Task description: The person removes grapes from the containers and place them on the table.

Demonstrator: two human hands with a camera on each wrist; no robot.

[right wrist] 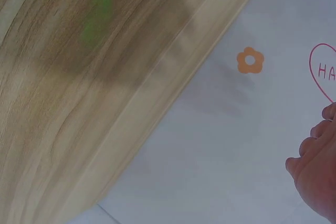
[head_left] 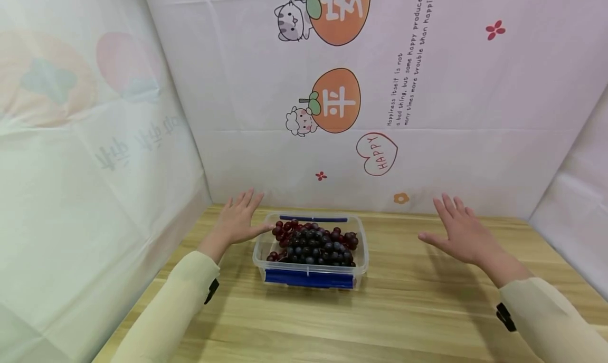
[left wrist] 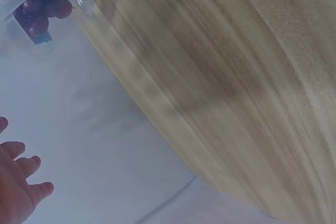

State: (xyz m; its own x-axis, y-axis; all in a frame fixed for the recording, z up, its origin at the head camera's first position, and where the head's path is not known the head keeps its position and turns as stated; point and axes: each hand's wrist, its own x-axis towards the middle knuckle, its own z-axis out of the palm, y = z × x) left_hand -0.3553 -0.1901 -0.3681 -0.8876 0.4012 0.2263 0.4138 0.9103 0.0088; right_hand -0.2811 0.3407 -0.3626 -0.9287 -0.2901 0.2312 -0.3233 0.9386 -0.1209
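A clear plastic container with blue clips stands on the wooden table, its top uncovered. Inside lie dark and reddish grapes, also seen in the top left corner of the left wrist view. My left hand hovers at the container's left side with fingers spread, its thumb overlapping the rim in the head view. Well to the right of the container, my right hand is held over the table, fingers spread and nothing in it. Both wrist views show only parts of the hands at their edges.
The wooden table reaches back to a white printed cloth hanging behind it. Another white cloth hangs along the left, and one more on the right.
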